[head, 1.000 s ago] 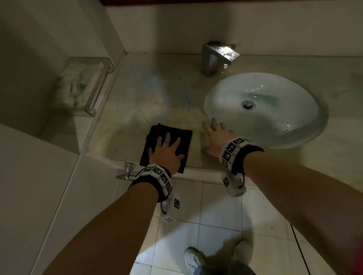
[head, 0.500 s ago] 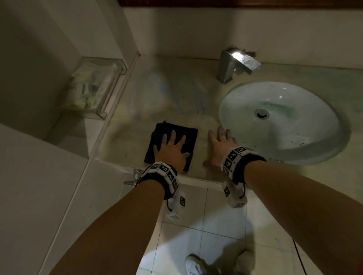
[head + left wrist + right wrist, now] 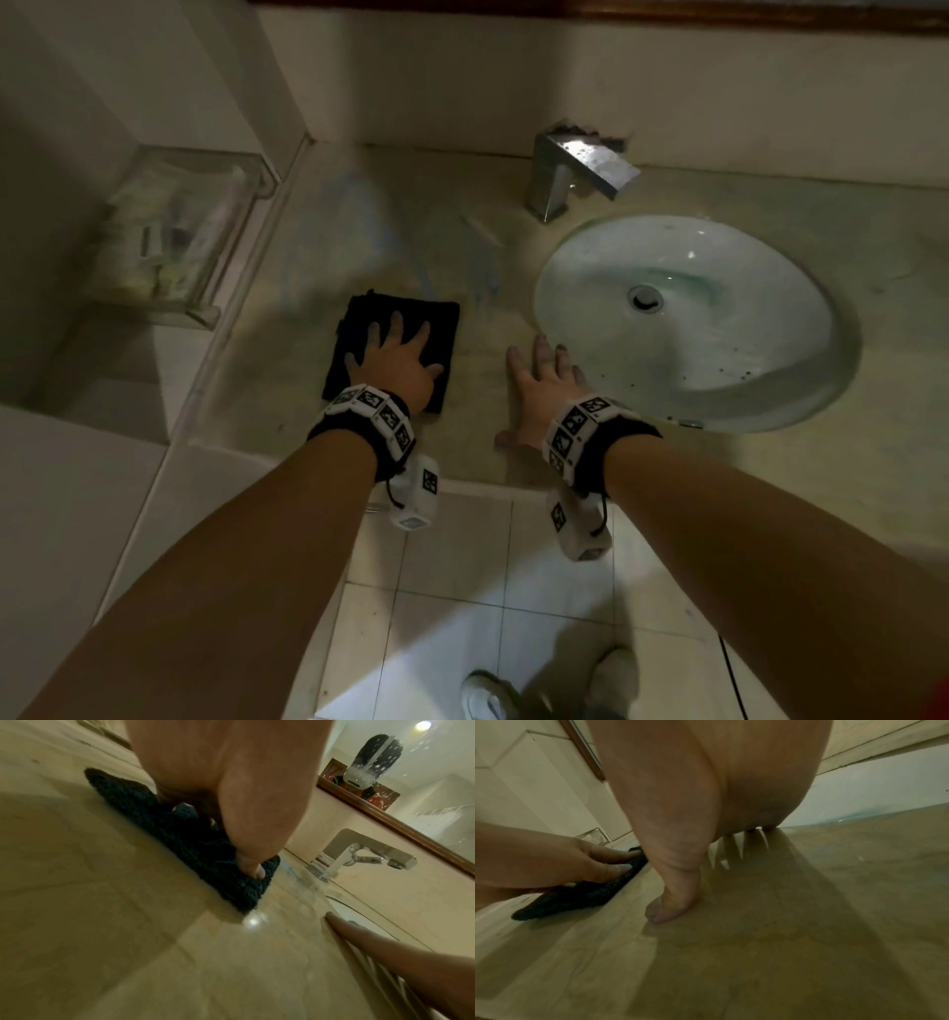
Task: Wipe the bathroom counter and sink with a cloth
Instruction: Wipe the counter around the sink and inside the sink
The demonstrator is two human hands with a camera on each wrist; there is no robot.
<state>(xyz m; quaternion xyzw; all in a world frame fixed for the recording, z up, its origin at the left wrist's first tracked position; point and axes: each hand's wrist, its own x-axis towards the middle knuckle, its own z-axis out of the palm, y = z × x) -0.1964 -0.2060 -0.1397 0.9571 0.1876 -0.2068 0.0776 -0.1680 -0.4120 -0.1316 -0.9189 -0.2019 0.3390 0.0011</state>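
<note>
Head view puts your left hand (image 3: 395, 367) nearest the desk's front edge, palm down and fingers spread straight across the dark cloth (image 3: 411, 318), pressing it flat and not gripping it. The cloth is a folded rectangle on the desk (image 3: 318, 288), its long axis running away from you toward the back wall. Just to its right, your right hand (image 3: 539, 395) rests flat on bare desk, fingers straight and holding nothing, with the fingertips close to the sink (image 3: 719, 360) rim; from the right wrist view I cannot tell whether they touch that rim.

So the relation that matters: the cloth is already under your left hand, and the unwiped ground lies ahead and to the right of it. In my judgement the left hand is the one to move, pushing along the cloth's long axis toward the faint bluish streaks (image 3: 462, 246) farther back on the desk.

The sink bowl lies beyond your right hand, well apart from the cloth. To reach it, the cloth must pass where that hand is planted. Farthest back, the faucet (image 3: 565, 174) stands at the wall above the bowl.
</note>
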